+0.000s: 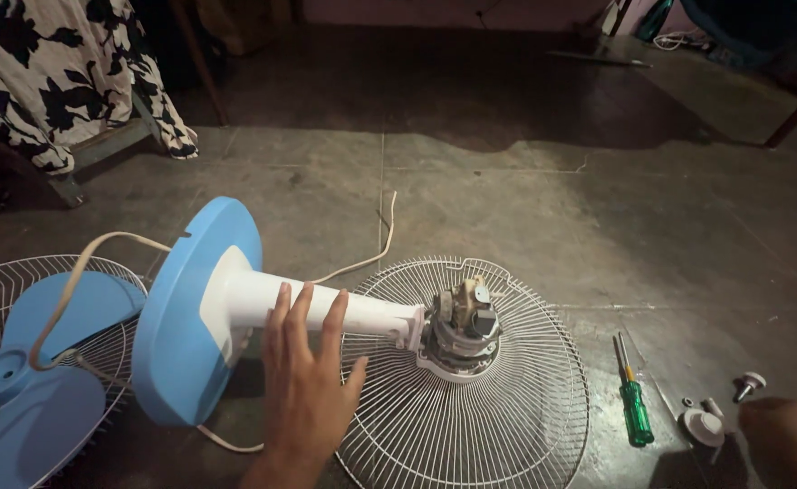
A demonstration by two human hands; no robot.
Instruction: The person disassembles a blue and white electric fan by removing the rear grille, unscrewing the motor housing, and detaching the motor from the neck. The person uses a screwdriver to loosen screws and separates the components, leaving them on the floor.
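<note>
From the head view, your left hand (306, 385) lies flat on the white fan stand (326, 310), its fingers (301, 312) spread and straight, gripping nothing. The stand lies on its side on the floor (507, 199), with the blue round base (195, 312) tipped up at its left end and the bare motor (460, 328) at its right end, resting on a white wire grille (507, 407). A pale cord (72, 281) loops away from the base. At the far left, the blue fan blade (45, 362) sits in a second grille (18, 272). Your right hand (792, 439) is at the near right edge, blurred, so you cannot tell how its fingers are set. Just left of it lie small white caps (705, 426) and a green-handled screwdriver (635, 407).
</note>
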